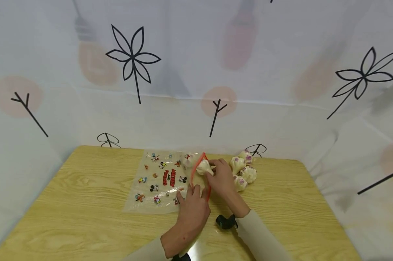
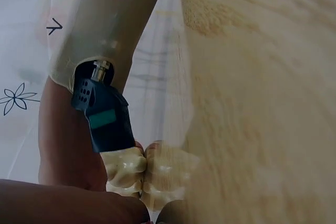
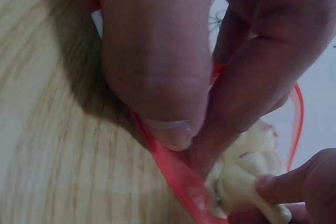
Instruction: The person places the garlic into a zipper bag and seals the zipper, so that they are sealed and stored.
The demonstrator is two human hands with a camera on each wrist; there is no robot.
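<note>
Left hand [image 1: 193,208] pinches red rim [image 1: 194,173] of clear bag [image 1: 160,181]; right hand [image 1: 223,179] pinches garlic bulb [image 1: 203,167] at rim. Loose bulbs [image 1: 248,174] near desk [image 1: 85,203]'s far edge.

Bag [image 1: 162,185]: clear glossy plastic. Tabletop [image 1: 85,203]: wood-grained, faint sheen. Backdrop [image 1: 183,119]: matt cloth. Garlic bulbs [image 1: 247,174]: papery, smooth.
</note>
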